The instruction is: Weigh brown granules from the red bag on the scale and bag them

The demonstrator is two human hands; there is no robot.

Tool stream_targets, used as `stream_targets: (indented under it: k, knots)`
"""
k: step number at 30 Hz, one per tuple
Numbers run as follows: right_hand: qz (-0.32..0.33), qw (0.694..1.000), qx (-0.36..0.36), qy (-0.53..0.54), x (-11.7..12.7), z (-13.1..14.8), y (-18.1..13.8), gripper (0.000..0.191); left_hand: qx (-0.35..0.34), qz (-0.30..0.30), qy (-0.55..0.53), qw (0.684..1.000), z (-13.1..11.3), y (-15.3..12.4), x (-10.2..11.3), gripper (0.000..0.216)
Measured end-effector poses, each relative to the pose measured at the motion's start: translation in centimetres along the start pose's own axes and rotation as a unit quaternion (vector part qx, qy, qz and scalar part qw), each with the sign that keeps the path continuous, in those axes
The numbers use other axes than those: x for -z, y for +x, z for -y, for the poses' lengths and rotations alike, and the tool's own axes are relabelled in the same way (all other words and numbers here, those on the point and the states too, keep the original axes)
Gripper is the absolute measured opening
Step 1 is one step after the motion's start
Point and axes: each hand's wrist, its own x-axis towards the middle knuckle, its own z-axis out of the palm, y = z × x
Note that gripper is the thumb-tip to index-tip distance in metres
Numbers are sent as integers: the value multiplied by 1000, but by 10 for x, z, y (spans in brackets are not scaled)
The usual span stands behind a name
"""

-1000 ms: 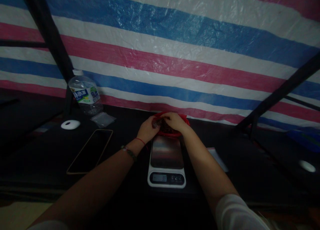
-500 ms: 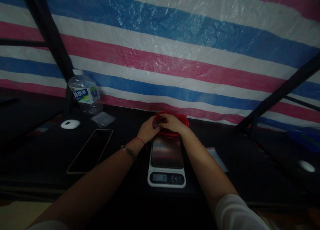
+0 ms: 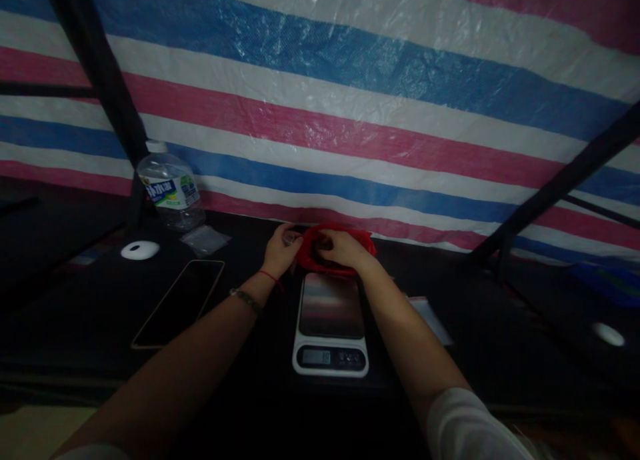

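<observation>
A red bag lies on the dark table behind a white kitchen scale with a steel plate. My left hand grips the bag's left edge with curled fingers. My right hand reaches into the bag's mouth, fingers closed among dark contents that I cannot name. Both forearms stretch out over the table on either side of the scale, whose small display is lit.
A phone lies face up to the left. Behind it are a white puck-like object, a small clear plastic bag and a water bottle. A striped tarp forms the back wall. Another white object sits far right.
My left hand has moved slightly left, pulling the red bag's edge wider. The right hand stays in the bag's mouth. The view has shifted a little.
</observation>
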Motion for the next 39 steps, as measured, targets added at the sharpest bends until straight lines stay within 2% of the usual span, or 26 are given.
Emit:
stream_targets:
  k: [3, 8, 15, 19, 22, 24, 26, 29, 32, 36, 39]
  knots:
    - [9, 1000, -7, -17, 0, -3, 0, 51, 6, -10, 82, 997, -2, 1, 7, 38]
    - [12, 1000, 21, -15, 8, 0, -3, 47, 6, 23, 158, 987, -8, -1, 10, 38]
    - [-1, 998, 53, 31, 22, 24, -36, 52, -22, 25, 151, 988, -13, -5, 9, 39]
    - [-13, 997, 80, 9, 16, 30, -63, 55, -23, 10, 128, 991, -15, -5, 9, 60]
    - [5, 997, 82, -4, 5, 27, -75, 56, -18, 2, 132, 991, -18, -5, 9, 73]
    - [8, 996, 84, 17, -1, 23, -79, 59, -13, 1, 146, 989, -19, -5, 9, 68]
    - [-15, 994, 91, 66, -2, 18, -80, 61, -7, 2, 158, 987, -19, -5, 9, 60]
    - [-78, 984, 77, 137, 2, 10, -74, 49, -2, 8, 153, 988, -16, -5, 9, 53]
    - [-113, 986, 63, 103, 7, 2, -54, 32, -14, 5, 139, 990, -12, -5, 9, 50]
    - [-70, 996, 57, -3, 4, -9, -13, 32, -45, 9, 101, 994, -12, -5, 7, 48]
    - [23, 998, 43, -25, -6, -13, 8, 37, -59, 32, 74, 995, -16, -8, 5, 52]
